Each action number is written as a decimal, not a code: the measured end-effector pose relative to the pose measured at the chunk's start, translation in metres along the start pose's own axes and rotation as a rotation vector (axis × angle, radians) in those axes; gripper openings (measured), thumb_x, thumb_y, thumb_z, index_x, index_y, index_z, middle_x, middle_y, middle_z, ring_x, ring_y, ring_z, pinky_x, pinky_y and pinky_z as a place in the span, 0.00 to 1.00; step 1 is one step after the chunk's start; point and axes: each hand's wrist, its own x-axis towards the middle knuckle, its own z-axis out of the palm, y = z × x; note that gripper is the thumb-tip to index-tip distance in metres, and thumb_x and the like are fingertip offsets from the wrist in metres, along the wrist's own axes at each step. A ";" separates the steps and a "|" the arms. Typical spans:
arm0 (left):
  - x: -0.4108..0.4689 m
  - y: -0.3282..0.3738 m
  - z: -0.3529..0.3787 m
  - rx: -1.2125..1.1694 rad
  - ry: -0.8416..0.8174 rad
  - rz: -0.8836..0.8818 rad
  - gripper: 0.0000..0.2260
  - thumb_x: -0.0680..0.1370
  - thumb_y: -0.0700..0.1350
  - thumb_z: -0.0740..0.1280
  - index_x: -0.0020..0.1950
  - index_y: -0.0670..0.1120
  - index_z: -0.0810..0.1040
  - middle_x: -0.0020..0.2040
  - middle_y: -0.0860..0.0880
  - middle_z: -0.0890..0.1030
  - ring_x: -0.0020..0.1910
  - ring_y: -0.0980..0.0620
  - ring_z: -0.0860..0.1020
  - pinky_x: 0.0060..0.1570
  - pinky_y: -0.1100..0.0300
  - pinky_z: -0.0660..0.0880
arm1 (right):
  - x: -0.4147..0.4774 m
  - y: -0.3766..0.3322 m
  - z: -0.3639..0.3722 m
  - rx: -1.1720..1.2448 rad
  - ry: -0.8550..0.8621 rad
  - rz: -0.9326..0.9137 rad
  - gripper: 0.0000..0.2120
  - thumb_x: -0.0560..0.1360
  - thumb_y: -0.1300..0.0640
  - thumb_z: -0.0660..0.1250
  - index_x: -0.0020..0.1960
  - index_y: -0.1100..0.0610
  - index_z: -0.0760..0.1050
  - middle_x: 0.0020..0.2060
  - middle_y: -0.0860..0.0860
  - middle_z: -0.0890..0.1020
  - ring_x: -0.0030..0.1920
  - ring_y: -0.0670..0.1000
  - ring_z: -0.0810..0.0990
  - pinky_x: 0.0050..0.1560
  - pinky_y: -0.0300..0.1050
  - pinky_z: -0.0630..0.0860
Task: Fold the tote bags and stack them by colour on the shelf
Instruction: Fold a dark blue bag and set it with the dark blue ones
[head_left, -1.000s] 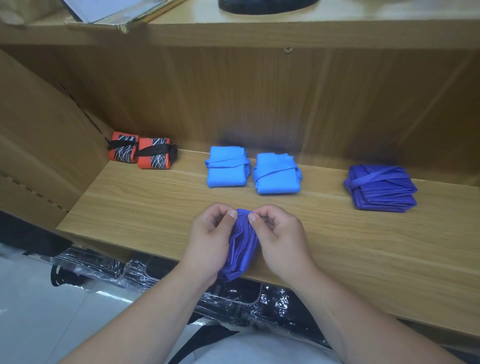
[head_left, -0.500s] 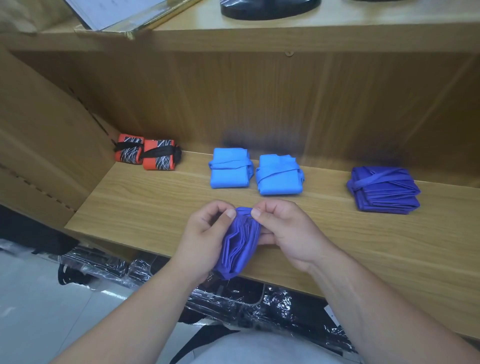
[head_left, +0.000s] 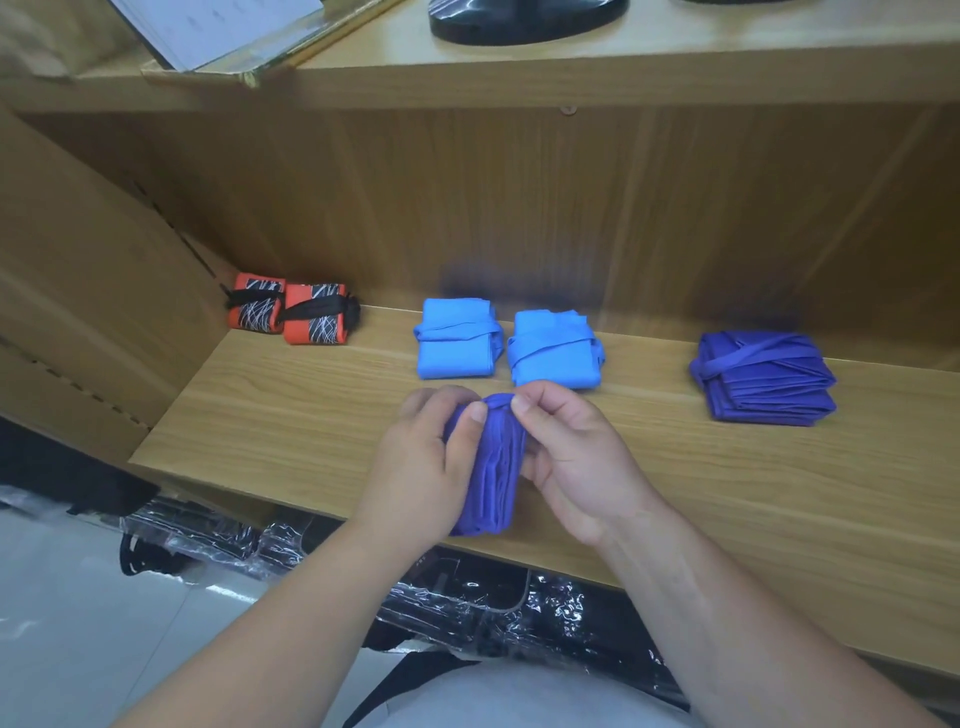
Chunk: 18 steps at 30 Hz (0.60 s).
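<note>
A folded dark-blue tote bag (head_left: 491, 467) stands on edge between my hands over the front of the wooden shelf (head_left: 291, 415). My left hand (head_left: 423, 467) grips its left side, thumb on top. My right hand (head_left: 571, 457) pinches its upper end with thumb and forefinger. Behind them lie two light-blue folded bags (head_left: 454, 338) (head_left: 553, 349) side by side. A dark-blue folded bag (head_left: 763, 376) lies at the right. Two orange patterned folded bags (head_left: 257, 309) (head_left: 317, 319) with black straps sit at the back left.
The shelf's wooden back panel (head_left: 519, 208) and left side wall (head_left: 93, 291) enclose the space. An upper shelf (head_left: 571, 73) carries a black object (head_left: 524, 18) and a paper booklet (head_left: 218, 26). Plastic-wrapped black goods (head_left: 467, 597) lie below the shelf edge.
Both hands have moved the dark-blue bundle a little farther onto the shelf. The right hand's fingers have shifted to pinch its upper end, and the bundle shows more between the hands.
</note>
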 end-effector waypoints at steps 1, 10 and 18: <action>-0.001 0.001 0.000 -0.015 -0.021 -0.004 0.21 0.79 0.63 0.53 0.57 0.52 0.79 0.53 0.54 0.76 0.53 0.62 0.74 0.53 0.71 0.68 | -0.001 0.000 -0.003 -0.010 -0.012 0.004 0.06 0.81 0.61 0.62 0.47 0.60 0.75 0.41 0.54 0.83 0.41 0.50 0.81 0.42 0.44 0.81; 0.009 0.015 -0.007 -0.306 -0.127 0.204 0.15 0.81 0.52 0.58 0.43 0.41 0.71 0.43 0.46 0.72 0.44 0.46 0.71 0.47 0.53 0.70 | 0.004 -0.024 -0.013 0.026 -0.210 0.192 0.04 0.75 0.59 0.66 0.45 0.60 0.77 0.39 0.54 0.82 0.38 0.51 0.80 0.40 0.43 0.79; 0.015 0.009 -0.005 -0.323 -0.062 0.077 0.09 0.79 0.53 0.59 0.50 0.51 0.75 0.50 0.52 0.73 0.52 0.56 0.73 0.56 0.65 0.68 | 0.003 -0.012 0.001 -0.084 0.100 0.029 0.12 0.82 0.57 0.64 0.45 0.48 0.84 0.44 0.51 0.85 0.47 0.52 0.80 0.53 0.50 0.74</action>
